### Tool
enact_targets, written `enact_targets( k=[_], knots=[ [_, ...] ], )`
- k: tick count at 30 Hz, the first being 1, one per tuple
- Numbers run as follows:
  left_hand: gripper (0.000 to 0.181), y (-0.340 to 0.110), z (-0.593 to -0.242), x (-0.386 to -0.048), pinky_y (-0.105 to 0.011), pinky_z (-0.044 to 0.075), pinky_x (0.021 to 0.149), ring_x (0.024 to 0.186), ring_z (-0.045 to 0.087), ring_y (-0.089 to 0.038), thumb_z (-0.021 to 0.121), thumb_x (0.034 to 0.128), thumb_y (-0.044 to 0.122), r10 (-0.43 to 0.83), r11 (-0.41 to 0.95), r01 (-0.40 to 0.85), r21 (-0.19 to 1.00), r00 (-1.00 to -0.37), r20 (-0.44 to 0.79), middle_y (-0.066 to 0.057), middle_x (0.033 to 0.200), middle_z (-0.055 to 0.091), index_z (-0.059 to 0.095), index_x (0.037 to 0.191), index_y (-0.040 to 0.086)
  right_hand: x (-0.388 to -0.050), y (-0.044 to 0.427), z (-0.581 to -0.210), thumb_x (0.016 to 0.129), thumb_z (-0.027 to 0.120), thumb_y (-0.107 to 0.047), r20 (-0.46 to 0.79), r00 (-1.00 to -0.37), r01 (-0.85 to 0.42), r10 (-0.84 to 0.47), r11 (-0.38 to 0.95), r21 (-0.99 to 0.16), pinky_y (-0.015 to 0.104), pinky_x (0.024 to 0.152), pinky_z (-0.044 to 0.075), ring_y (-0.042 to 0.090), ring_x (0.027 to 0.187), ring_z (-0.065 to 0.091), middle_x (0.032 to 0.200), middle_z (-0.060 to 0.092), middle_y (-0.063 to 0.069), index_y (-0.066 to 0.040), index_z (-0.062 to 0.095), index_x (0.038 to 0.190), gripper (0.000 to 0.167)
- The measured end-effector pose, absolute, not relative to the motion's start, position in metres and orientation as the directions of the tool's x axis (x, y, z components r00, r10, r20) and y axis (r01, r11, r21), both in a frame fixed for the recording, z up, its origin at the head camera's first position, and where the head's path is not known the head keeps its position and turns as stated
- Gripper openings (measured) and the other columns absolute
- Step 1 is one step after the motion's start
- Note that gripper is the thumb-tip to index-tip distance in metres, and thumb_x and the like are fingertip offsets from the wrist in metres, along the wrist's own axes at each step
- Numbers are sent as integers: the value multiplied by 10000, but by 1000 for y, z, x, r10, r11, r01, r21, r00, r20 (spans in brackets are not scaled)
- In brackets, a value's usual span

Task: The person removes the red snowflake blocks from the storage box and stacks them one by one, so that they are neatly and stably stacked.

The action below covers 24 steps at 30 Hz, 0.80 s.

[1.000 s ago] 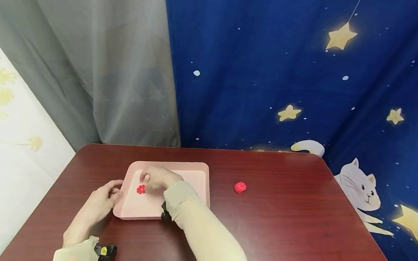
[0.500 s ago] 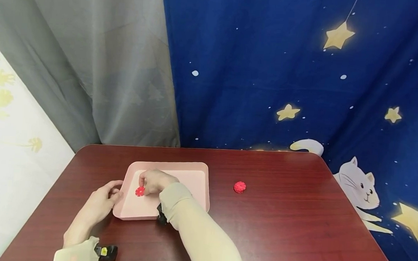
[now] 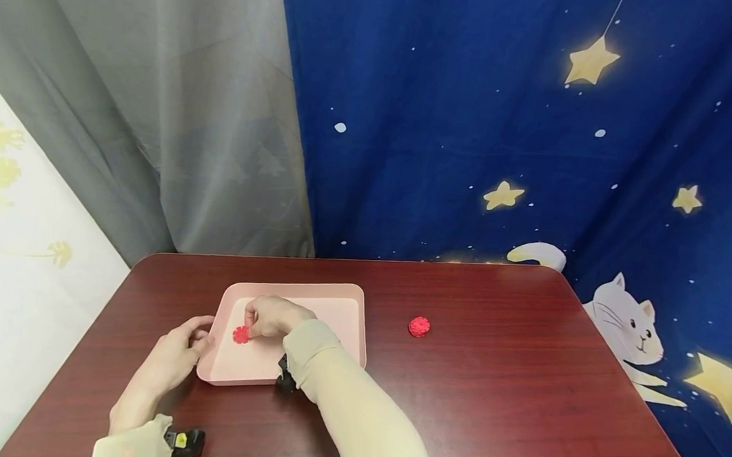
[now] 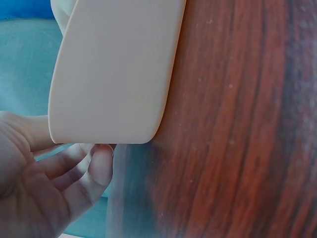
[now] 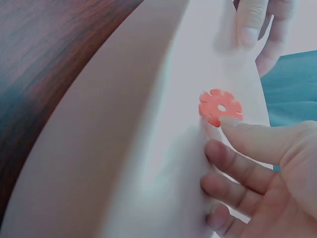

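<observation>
A pink rectangular tray [image 3: 332,290] lies on the table. My left hand [image 3: 171,356] grips its left rim; in the left wrist view that hand [image 4: 54,173] has fingers passing behind the tray's edge [image 4: 114,74]. Inside the tray, towards its left side, my right hand [image 3: 274,316] pinches a red notched interlocking disc [image 3: 240,334]. Seen from the right wrist, the disc [image 5: 218,105] has a hole in the middle and slots round its edge, and the right thumb lies on its lower rim. The other right fingers [image 5: 230,191] are loosely bent.
To the right of the tray, a small pile of similar red discs [image 3: 419,326] sits on the dark red-brown table [image 3: 506,401]. Grey and blue star-patterned curtains [image 3: 409,120] hang behind the table. Each wrist carries a black camera [image 3: 187,444].
The right hand has moved slightly, and the red disc at its fingertips has shifted a little left and turned. The left hand stays at the tray's rim.
</observation>
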<state>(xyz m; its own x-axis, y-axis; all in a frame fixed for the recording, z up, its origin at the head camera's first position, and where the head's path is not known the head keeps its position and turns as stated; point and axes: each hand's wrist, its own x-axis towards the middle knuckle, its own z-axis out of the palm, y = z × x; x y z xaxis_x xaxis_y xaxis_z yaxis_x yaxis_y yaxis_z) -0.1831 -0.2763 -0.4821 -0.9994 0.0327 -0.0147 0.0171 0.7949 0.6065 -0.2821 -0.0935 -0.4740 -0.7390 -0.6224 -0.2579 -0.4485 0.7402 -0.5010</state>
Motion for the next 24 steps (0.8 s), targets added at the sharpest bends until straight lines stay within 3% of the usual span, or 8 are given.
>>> enact_targets(
  k=[8,16,20,24],
  knots=[
    [401,-277,-483,-183,-418,441,738,870,562,-267,571,979,129,24,801,-5,599,-999,-39,-117,991,621,492,1347,-9,-282,-84,-469,888,727,-133,-231,-714,-432,-661,676,-597,174,526,394,46,551,555,641,631,-49,-145,611,779,159],
    [382,-277,-483,-183,-416,435,740,871,573,-262,568,977,123,44,803,32,595,-999,-4,-104,979,631,511,1330,-13,-276,-48,-448,889,698,-71,-71,-693,-424,-717,486,-764,181,518,380,139,618,686,696,687,10,-105,615,797,129],
    [374,-278,-484,-184,-414,435,739,872,574,-261,564,975,116,54,806,55,589,-998,20,-102,974,632,515,1321,-16,-268,-17,-435,887,704,-117,33,-709,-469,-704,436,-768,191,543,414,154,632,688,698,685,-27,-132,640,806,105],
    [370,-278,-484,-185,-411,435,733,863,568,-254,564,974,106,63,808,65,585,-998,25,-96,966,624,515,1318,-18,-259,17,-429,894,703,-139,78,-760,-430,-646,408,-805,213,561,423,191,650,693,719,691,-27,-129,660,838,71]
  ],
)
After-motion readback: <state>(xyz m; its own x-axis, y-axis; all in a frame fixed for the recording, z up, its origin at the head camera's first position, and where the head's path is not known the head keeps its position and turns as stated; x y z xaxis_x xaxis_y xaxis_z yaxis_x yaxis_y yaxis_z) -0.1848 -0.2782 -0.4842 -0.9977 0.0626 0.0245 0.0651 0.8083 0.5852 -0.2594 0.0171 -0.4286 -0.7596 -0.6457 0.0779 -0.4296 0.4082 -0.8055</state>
